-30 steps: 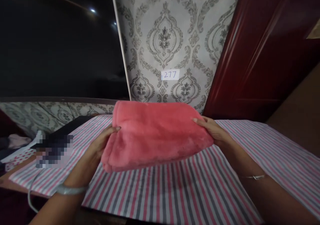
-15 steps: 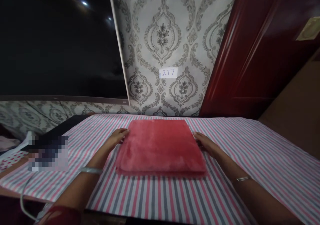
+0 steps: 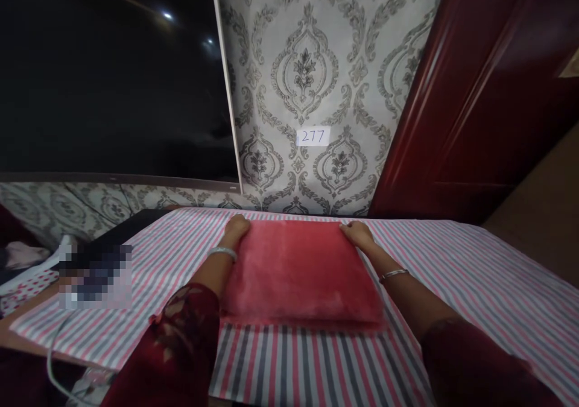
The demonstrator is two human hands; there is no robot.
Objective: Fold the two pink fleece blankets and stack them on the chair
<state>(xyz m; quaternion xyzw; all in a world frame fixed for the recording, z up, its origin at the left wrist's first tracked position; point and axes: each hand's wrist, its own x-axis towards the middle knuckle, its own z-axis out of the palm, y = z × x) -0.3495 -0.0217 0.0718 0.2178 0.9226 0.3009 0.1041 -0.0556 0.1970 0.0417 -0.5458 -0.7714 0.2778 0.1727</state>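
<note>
The folded red fleece blanket (image 3: 301,271) lies flat on the striped pink, grey and white cloth of the counter (image 3: 474,274), and the left hand (image 3: 237,227) and right hand (image 3: 357,233) rest with open fingers on its two far corners, probably to keep the fold square.

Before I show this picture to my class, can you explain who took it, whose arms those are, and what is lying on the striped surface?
A camera worn on a person's head took it, looking forward and down, so both arms are that person's own. The left hand and right hand rest at the far corners of a folded red fleece blanket, which lies flat on a pink, grey and white striped cloth. Nothing is lifted. On the patterned wallpaper behind is a label reading 277.
</note>
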